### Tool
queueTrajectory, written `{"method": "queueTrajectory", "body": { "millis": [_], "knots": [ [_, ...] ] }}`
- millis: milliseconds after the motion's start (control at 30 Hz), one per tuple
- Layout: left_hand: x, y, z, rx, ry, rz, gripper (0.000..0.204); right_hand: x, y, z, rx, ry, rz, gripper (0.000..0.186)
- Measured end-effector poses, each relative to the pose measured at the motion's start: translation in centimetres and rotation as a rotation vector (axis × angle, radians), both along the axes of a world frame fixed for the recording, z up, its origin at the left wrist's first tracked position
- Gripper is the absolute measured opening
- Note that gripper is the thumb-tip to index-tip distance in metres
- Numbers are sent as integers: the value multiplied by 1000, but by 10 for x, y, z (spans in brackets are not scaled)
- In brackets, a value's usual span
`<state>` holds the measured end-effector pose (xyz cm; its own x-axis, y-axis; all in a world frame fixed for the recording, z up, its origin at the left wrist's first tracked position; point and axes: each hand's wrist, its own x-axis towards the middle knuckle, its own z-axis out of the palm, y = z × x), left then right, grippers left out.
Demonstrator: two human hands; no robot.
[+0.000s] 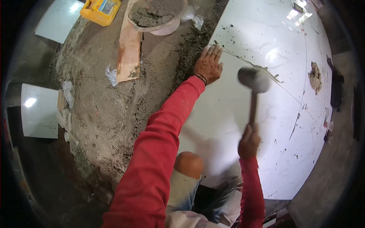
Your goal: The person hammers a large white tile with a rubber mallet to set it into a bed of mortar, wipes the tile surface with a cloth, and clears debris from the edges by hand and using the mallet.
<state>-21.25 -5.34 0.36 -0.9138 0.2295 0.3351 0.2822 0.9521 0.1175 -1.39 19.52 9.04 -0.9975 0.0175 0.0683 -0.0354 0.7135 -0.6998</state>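
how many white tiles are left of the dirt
2: one white tile at the upper left, left of the yellow jug, and a second tile at mid left, beside the dirt. Others may be hidden in the dark rim.

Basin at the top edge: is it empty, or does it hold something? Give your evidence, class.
Not empty: the basin holds a lumpy grey mix, visible inside its rim. Its depth cannot be told.

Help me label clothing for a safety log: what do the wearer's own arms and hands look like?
The left sleeve and right sleeve are red and reach the wrists. The left hand is ungloved, with thin dark bands around the wrist. The right hand is ungloved too; blur hides its finer details.
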Motion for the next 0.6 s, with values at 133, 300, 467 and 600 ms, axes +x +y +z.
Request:
{"method": "queueTrajectory", "body": {
  "millis": [133, 300, 467, 600],
  "knots": [
    [-8, 21, 6, 42, 22, -28, 62, 8, 18, -5, -73, 153, -31, 30],
    [-3, -2, 2, -2, -7, -17, 63, 2, 9, 8, 123, 64, 42, 23],
    [-8, 17, 6, 28, -9, -40, 63, 16, 26, -27, -51, 294, -54, 30],
    [-4, 1, 0, 3, -6, -16, 63, 22, 10, -3, 22, -18, 38, 23]
  ]
}}
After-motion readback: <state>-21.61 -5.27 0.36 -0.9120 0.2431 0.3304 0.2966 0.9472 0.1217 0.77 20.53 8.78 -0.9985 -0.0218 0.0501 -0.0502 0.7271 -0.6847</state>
